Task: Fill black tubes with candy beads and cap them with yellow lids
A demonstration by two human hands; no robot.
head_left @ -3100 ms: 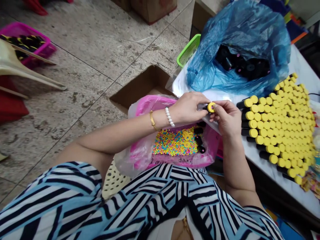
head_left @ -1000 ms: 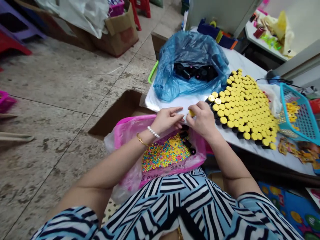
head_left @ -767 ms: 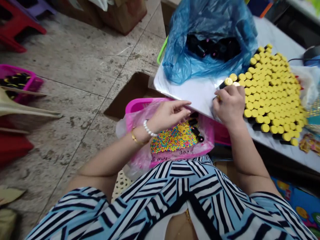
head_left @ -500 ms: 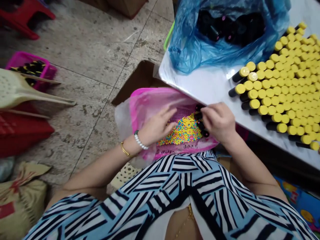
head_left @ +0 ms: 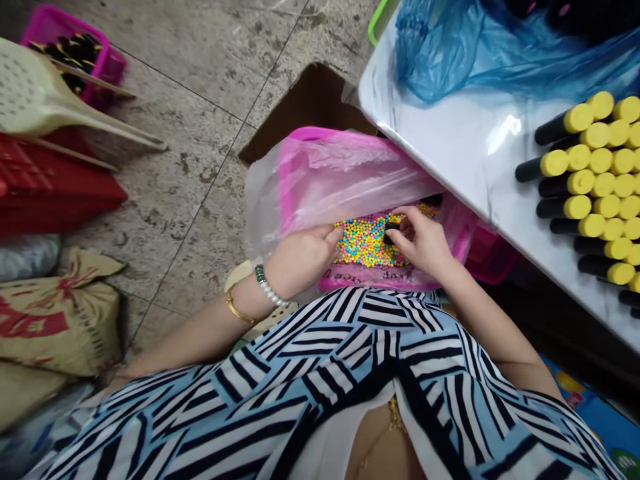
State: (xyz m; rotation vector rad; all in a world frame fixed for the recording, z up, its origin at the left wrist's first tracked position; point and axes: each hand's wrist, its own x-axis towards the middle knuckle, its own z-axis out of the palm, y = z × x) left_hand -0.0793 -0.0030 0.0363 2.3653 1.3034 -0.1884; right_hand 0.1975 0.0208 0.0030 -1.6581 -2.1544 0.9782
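Note:
A pink plastic basket [head_left: 286, 177] lined with a clear plastic bag [head_left: 345, 163] sits before my lap. Small multicoloured beads [head_left: 363, 243] are heaped inside it. At the heap's right part my right hand [head_left: 425, 243] grips a short black tube [head_left: 392, 233] between thumb and fingers, low against the beads. My left hand [head_left: 309, 259] is at the left edge of the beads, its fingertips drawn together; what they hold, if anything, is hidden. Another black piece [head_left: 431, 200] shows at the basket's right end, partly covered.
On the marble-look table [head_left: 450, 147] stand many black tubes with yellow caps [head_left: 593, 180] and a blue plastic bag [head_left: 480, 60] of black pieces. A cardboard box [head_left: 310, 100] lies beyond the basket. Leftward are a cream plastic stool [head_left: 45, 100], a magenta basket [head_left: 113, 60] and sacks [head_left: 65, 320].
My right hand has gone from the black pieces at the basket's right side to the beads, with a black tube. My left hand's spread fingers have closed. The view has shifted.

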